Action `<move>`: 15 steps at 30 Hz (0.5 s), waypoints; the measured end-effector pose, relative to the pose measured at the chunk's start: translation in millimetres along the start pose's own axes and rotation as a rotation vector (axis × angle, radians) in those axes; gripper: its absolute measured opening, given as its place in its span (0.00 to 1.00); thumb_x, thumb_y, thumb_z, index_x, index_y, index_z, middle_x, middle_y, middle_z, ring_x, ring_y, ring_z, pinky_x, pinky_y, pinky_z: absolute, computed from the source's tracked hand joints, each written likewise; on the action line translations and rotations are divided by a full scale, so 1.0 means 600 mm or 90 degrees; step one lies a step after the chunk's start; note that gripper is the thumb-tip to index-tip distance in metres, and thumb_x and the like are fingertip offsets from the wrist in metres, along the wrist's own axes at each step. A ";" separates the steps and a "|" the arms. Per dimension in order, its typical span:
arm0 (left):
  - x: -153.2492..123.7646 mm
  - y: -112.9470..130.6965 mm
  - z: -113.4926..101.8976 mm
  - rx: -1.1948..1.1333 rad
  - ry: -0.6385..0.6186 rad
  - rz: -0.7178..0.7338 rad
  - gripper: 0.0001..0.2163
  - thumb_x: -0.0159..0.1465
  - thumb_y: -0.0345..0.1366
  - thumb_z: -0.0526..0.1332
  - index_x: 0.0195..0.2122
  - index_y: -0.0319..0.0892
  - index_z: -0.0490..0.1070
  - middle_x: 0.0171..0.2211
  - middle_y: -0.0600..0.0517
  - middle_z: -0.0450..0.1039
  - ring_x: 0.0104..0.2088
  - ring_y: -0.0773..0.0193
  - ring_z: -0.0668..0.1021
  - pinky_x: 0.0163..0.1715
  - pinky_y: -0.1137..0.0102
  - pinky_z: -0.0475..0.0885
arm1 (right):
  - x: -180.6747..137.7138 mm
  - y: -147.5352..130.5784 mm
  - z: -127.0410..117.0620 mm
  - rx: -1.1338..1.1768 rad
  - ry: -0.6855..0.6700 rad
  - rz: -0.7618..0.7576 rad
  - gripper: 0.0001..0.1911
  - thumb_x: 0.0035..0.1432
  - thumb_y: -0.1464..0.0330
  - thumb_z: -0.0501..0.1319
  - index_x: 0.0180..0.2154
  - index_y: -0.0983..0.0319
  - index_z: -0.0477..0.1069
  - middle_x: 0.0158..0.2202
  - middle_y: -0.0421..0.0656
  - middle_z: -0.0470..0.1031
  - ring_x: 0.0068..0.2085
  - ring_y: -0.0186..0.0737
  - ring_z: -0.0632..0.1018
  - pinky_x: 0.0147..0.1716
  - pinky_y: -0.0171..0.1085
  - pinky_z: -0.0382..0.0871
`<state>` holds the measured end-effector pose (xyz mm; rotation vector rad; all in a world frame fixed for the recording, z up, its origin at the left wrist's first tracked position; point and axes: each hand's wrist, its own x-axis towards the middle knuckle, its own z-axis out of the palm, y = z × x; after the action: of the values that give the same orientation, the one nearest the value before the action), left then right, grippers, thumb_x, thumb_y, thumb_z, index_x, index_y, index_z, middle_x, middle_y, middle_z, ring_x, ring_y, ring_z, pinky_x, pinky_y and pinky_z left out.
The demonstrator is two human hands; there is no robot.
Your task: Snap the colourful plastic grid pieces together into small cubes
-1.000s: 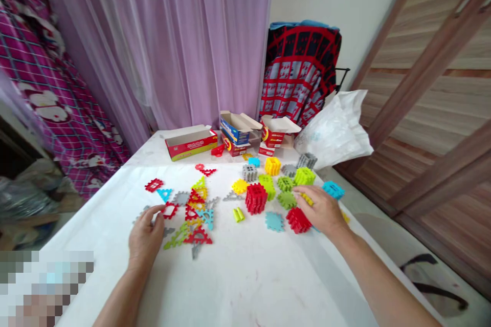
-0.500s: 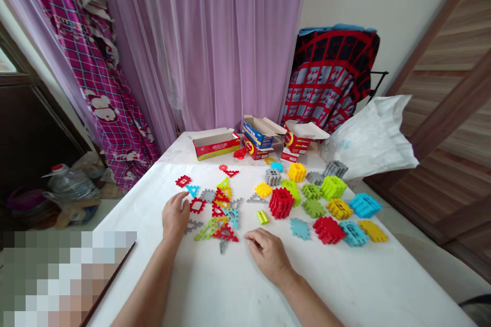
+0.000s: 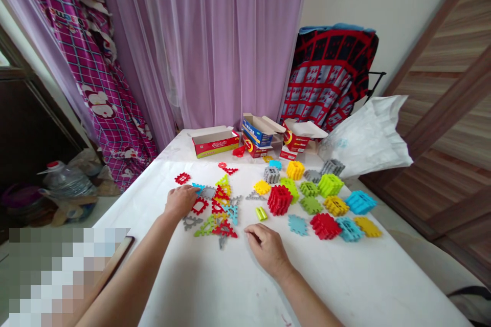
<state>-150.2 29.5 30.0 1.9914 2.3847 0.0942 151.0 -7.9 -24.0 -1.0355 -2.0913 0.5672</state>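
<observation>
So the left hand [image 3: 182, 201] lies palm down on the white table [image 3: 230, 286], fingers stretched out and loose. The tips touch the upper left edge of the pile of flat plastic pieces in red, grey, blue and green [image 3: 217, 214], just left of frame centre. The right hand [image 3: 266, 247] rests just lower right of that pile, fingers curled under, can't tell if it's got anything. Chunky colourful plastic cubes [image 3: 280, 199] sit further right.

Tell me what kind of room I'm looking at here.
Most likely a room in a home: sheer purple curtains, a cartoon-print cloth, and a white-covered table strewn with plastic toy building pieces and opened toy boxes.
</observation>
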 end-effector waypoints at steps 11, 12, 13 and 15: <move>0.003 -0.010 -0.045 0.068 -0.007 0.021 0.10 0.62 0.38 0.59 0.41 0.47 0.78 0.49 0.45 0.73 0.51 0.50 0.74 0.49 0.58 0.67 | 0.003 -0.005 -0.002 0.022 -0.002 0.013 0.12 0.56 0.74 0.54 0.35 0.60 0.76 0.33 0.43 0.79 0.36 0.39 0.79 0.37 0.35 0.68; 0.002 -0.009 -0.045 0.064 0.000 0.019 0.10 0.62 0.39 0.58 0.41 0.46 0.77 0.49 0.44 0.73 0.51 0.49 0.74 0.49 0.58 0.67 | 0.003 -0.005 -0.001 0.020 -0.003 0.014 0.12 0.56 0.74 0.54 0.35 0.60 0.76 0.33 0.43 0.79 0.36 0.39 0.78 0.37 0.34 0.68; 0.000 -0.006 -0.045 0.059 0.008 0.018 0.11 0.62 0.40 0.58 0.42 0.45 0.77 0.49 0.43 0.73 0.51 0.48 0.74 0.48 0.57 0.67 | 0.004 -0.004 -0.001 0.017 -0.004 0.016 0.12 0.56 0.74 0.54 0.35 0.60 0.76 0.33 0.43 0.79 0.35 0.39 0.78 0.37 0.34 0.68; -0.003 0.006 -0.043 0.046 0.025 0.029 0.13 0.63 0.40 0.57 0.46 0.44 0.75 0.52 0.42 0.72 0.52 0.47 0.73 0.49 0.56 0.67 | 0.004 -0.004 -0.001 0.014 -0.007 0.019 0.12 0.56 0.74 0.54 0.35 0.60 0.76 0.33 0.43 0.79 0.35 0.39 0.78 0.37 0.35 0.68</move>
<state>-148.1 27.6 55.6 2.0954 2.4002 0.0499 149.4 -7.0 -21.2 -1.0546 -2.0774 0.6097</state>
